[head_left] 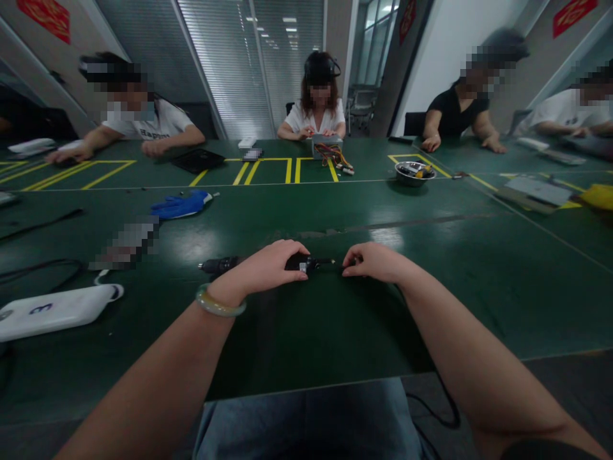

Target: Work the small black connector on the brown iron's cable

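Note:
A black rod-shaped tool [224,264] lies across the green table, its narrow metal tip pointing left. My left hand [268,267] is wrapped over its middle, with thumb and fingers round the dark body near a small white label. From the tool's right end a thin piece [327,261] sticks out toward my right hand [368,260]. The fingers of my right hand are pinched together just right of that end; what they hold is dark and too small to name. A pale green bangle [220,301] circles my left wrist.
On the left are a white power bank [57,311], a blurred-out phone [127,244], black cables and a blue glove [182,204]. Further back stand a metal bowl [414,173] of small items and a grey box [326,147] with coloured wires. Several people sit across the table [306,338].

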The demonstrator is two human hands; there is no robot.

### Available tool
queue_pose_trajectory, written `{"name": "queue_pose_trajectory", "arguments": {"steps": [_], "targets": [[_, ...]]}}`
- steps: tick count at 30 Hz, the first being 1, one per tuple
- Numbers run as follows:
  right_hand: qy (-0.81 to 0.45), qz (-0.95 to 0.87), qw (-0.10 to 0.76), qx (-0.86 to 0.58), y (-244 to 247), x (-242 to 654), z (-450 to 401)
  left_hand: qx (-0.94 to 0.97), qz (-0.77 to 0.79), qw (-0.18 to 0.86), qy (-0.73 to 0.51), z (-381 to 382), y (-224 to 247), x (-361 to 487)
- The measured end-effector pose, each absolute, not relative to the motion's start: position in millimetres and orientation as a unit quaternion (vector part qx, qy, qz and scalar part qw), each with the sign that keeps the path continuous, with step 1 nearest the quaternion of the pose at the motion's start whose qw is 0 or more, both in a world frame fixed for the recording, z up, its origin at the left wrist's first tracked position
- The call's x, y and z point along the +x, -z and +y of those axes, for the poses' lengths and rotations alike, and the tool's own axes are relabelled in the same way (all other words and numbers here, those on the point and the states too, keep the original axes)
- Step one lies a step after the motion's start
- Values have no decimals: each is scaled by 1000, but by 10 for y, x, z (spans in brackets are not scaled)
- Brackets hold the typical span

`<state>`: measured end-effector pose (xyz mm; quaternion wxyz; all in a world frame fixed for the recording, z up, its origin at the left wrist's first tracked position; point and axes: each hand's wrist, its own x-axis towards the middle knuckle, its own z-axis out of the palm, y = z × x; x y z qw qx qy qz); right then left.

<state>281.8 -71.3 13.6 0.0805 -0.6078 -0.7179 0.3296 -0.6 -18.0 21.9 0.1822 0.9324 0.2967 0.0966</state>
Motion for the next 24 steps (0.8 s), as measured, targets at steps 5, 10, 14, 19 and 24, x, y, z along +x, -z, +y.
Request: {"name": "queue_pose_trajectory", "arguments": {"steps": [5, 10, 14, 19, 24], "targets": [[-120, -802, 165, -562, -101, 2572, -780, 932, 305, 161, -108, -173, -182, -5], [-36, -802, 214, -557, -77, 2331, -780, 935, 303, 145, -112, -168, -158, 21], [-4, -815, 194, -546, -59, 2242, -740, 936, 300, 147, -111, -161, -160, 33], [15, -831, 192, -522, -52, 2203, -743, 937, 297, 147, -112, -158, -166, 40], [8, -835, 202, -512, -51, 2198, -771, 939, 294, 142, -110, -161, -164, 43]]}}
